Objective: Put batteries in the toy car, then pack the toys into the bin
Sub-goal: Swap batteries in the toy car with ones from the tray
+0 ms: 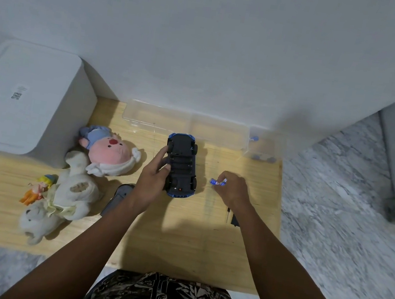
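Observation:
A blue toy car [181, 166] lies upside down on the wooden table [177, 243], its black underside and open battery compartment facing up. My left hand [153, 178] grips the car's left side. My right hand [232, 189], just right of the car, pinches small blue and white batteries [217, 182] in its fingertips. A white lidded bin [23, 100] stands at the far left. A pink plush [109, 150], a white plush [66, 196] and a small doll [38, 188] lie left of the car.
A clear plastic box [184, 124] sits at the table's back edge, with a small clear container [265, 144] to its right. A grey object [117, 199] lies under my left forearm. A screwdriver [227, 214] and a dark piece [235, 220] lie by my right wrist.

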